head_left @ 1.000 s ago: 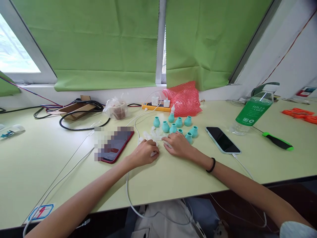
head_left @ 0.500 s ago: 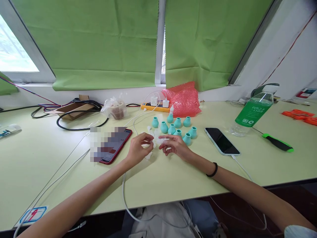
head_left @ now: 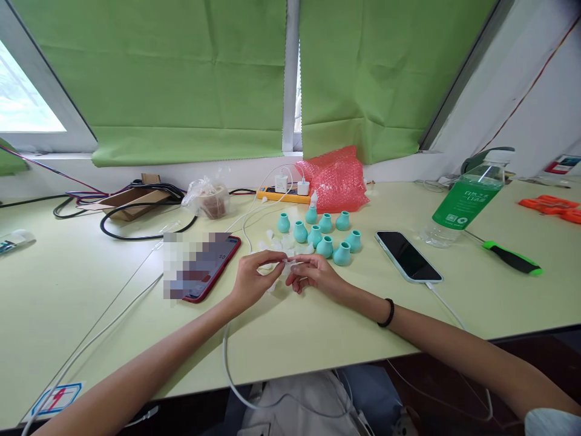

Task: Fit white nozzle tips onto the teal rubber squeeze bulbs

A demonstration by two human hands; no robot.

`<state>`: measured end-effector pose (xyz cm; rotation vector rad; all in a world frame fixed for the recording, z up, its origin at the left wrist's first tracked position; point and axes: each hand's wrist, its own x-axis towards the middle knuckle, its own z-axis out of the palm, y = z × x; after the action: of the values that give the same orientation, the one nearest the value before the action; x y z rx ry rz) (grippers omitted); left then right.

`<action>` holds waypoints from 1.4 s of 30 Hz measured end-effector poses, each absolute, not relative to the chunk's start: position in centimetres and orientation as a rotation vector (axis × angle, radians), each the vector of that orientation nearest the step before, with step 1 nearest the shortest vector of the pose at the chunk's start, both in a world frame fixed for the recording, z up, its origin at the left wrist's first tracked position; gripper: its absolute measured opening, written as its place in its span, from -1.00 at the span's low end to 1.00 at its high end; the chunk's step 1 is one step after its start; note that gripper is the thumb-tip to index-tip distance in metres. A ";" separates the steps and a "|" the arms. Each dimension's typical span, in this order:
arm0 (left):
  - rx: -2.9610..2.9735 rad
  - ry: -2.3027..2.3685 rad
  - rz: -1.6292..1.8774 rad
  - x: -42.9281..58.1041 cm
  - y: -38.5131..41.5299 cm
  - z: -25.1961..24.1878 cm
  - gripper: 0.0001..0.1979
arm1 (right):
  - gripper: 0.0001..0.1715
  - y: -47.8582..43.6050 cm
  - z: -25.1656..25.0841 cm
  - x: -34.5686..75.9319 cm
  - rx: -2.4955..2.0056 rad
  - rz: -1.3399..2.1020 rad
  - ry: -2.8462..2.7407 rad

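Observation:
My left hand (head_left: pixel 257 274) is pinched, thumb and forefinger on a small translucent plastic tip (head_left: pixel 288 261). My right hand (head_left: pixel 318 277) meets it from the other side, its fingertips closed on the same small piece, which is mostly hidden. Beneath and behind the fingers lies a loose pile of translucent white tips (head_left: pixel 287 242). Just beyond stand several teal squeeze bulbs (head_left: pixel 324 246) with open necks. The rearmost bulb (head_left: pixel 311 214) carries a translucent tip on its neck.
A red-cased phone (head_left: pixel 213 266) lies left of my hands; another phone (head_left: pixel 409 257), plugged into a white cable, lies to the right. Farther right are a water bottle (head_left: pixel 467 203) and a screwdriver (head_left: pixel 512 258). Pink bubble wrap (head_left: pixel 338 181) and an orange power strip (head_left: pixel 267 194) sit behind.
My hands have come together; the fingertips now meet around the small tip. My right hand has shifted slightly left and down, uncovering more of the pile behind.

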<state>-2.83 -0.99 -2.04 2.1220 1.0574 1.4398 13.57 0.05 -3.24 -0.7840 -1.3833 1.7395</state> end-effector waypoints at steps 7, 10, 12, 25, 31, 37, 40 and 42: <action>2.257 1.066 1.409 -2.8 -1.2 -1.6 -0.87 | -0.63 0.0 -3.4 13.5 -0.791 1.662 -1.412; 2.334 0.995 1.406 -2.8 -1.2 -1.5 -0.87 | -0.64 0.0 -3.5 13.5 -0.783 1.664 -1.426; 2.381 0.979 1.406 -2.8 -1.0 -1.6 -0.86 | -0.66 0.0 -3.5 13.5 -0.779 1.663 -1.424; 2.491 0.883 1.419 -2.6 -0.9 -2.1 -0.78 | -0.65 0.1 -3.4 13.4 -0.745 1.665 -1.383; 2.466 0.896 1.434 -2.5 -1.1 -2.0 -0.78 | -0.68 0.0 -3.4 13.4 -0.733 1.661 -1.392; 2.477 0.897 1.430 -2.6 -1.2 -1.9 -0.77 | -0.65 0.1 -3.4 13.4 -0.738 1.668 -1.399; 2.478 0.896 1.422 -2.6 -1.2 -1.9 -0.76 | -0.65 0.1 -3.5 13.3 -0.733 1.674 -1.405; 2.476 0.908 1.423 -2.6 -1.2 -1.9 -0.76 | -0.66 0.1 -3.6 13.3 -0.736 1.669 -1.407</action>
<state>-2.57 -1.21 -1.86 2.4758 0.9080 1.4227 13.33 0.13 -3.56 -0.7361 -1.4066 1.6691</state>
